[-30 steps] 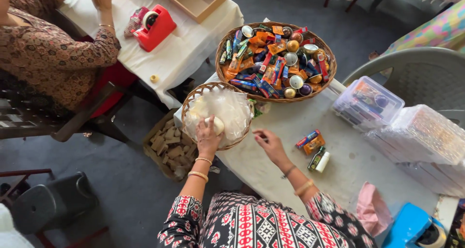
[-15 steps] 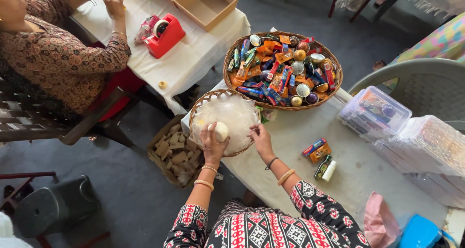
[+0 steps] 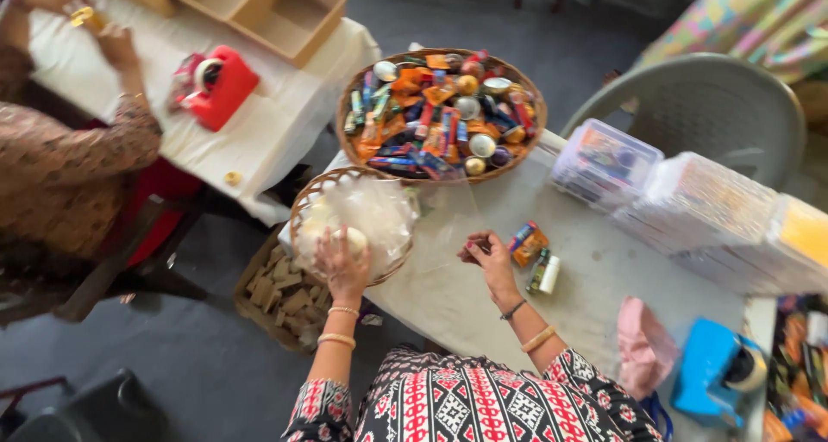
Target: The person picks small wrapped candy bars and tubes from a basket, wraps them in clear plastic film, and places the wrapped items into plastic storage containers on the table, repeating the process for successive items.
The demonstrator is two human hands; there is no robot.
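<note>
Left hand (image 3: 343,257) fingers curled around pale round item (image 3: 352,238), over small basket (image 3: 304,207). Right hand (image 3: 488,257) closed, apparently pinching clear wrap edge, on desk (image 3: 595,278) right of basket.

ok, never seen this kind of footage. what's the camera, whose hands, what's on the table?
One camera, worn on a person's head, looks down at their two bare hands; no machine. The left hand holds a pale round object over a small wicker basket lined with clear wrap. The right hand rests, fingers curled, on the grey table, beside small packets. Behind stands a large basket of mixed wrapped items, with clear plastic boxes to its right. Another person sits at the next table.
</note>
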